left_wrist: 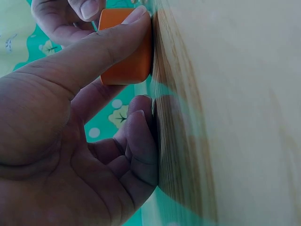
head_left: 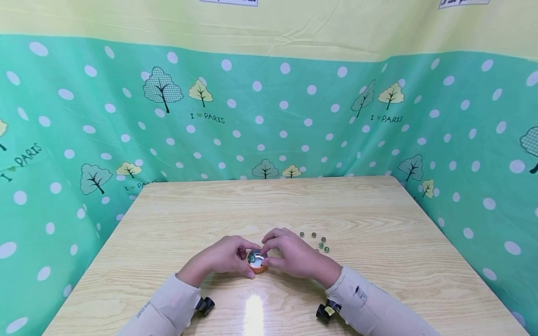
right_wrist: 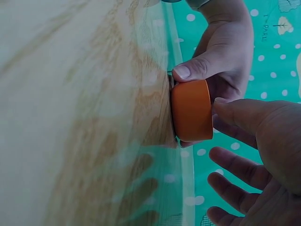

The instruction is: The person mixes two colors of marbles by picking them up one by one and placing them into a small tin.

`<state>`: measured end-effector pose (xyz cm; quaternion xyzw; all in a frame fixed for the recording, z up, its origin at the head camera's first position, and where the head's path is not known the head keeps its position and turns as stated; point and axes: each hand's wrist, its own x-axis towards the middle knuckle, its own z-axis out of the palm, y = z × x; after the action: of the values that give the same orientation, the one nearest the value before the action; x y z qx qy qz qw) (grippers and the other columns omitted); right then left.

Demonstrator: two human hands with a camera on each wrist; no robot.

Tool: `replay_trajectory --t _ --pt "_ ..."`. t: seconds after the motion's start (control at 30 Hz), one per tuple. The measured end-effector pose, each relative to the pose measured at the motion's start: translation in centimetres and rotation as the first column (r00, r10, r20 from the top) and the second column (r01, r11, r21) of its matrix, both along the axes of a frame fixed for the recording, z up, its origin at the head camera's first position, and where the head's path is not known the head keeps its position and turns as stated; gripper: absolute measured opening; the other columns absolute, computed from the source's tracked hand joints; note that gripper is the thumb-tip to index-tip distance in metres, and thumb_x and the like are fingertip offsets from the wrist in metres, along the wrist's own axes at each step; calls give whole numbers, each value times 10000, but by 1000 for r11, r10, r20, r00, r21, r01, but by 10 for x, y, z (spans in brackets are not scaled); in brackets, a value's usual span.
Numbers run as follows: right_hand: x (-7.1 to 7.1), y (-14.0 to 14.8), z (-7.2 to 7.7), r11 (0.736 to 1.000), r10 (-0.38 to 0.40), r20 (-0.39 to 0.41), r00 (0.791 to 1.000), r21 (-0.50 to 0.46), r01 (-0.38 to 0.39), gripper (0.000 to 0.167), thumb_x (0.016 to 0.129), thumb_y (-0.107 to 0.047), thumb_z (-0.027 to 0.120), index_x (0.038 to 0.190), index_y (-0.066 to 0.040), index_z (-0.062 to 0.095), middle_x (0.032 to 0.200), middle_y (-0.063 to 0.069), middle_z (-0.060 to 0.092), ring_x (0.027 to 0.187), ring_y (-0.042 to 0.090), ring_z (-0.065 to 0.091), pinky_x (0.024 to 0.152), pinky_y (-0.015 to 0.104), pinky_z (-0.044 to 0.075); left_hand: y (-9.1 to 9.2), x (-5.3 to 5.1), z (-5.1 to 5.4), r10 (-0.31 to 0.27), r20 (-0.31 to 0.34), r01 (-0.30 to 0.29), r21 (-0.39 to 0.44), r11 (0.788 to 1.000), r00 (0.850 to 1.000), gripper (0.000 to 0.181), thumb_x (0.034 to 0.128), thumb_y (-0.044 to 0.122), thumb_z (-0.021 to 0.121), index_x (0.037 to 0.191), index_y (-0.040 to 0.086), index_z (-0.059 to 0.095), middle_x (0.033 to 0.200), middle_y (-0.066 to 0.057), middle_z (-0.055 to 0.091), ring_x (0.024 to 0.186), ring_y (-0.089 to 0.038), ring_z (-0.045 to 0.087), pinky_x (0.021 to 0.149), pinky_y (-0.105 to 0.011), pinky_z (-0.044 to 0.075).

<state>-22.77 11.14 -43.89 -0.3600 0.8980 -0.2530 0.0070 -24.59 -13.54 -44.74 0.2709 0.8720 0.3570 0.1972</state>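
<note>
A small orange bowl (head_left: 257,268) with a shiny silver inside stands upright on the wooden table. My left hand (head_left: 229,254) grips it from the left, thumb on the near side and a finger round the far side. The left wrist view shows the thumb across its orange wall (left_wrist: 129,70). Something greenish, like a glass marble (head_left: 252,258), shows inside. Over the right rim is my right hand (head_left: 294,254), index finger and thumb apart at the opening; nothing shows between them. Its other fingers (right_wrist: 240,167) are spread loosely in the right wrist view.
Several small glass marbles, such as a green one (head_left: 321,245) and a brownish one (head_left: 314,235), lie on the table (head_left: 269,205) just beyond and right of my right hand. A green dotted curtain (head_left: 269,116) hangs behind the table and along both sides.
</note>
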Motion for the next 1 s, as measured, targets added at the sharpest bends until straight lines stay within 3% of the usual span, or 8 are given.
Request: replay_trajectory --t 0.63,1.0 --pt "-1 4 9 999 -35 21 999 8 35 84 928 -321 782 1007 -291 791 1312 -11 651 1247 197 579 1079 482 462 0 0 -1 -24 -23 24 0 1000 999 600 735 291 956 1291 320 732 728 37 607 620 -78 482 558 -229 390" --pt "-7 10 10 999 -43 -43 998 -6 42 96 914 -290 806 990 -233 793 1280 10 672 1215 210 602 1049 457 488 0 -1 -1 -29 -22 29 -1 1000 999 583 736 284 954 1280 302 743 759 32 648 629 -84 503 563 -238 407"
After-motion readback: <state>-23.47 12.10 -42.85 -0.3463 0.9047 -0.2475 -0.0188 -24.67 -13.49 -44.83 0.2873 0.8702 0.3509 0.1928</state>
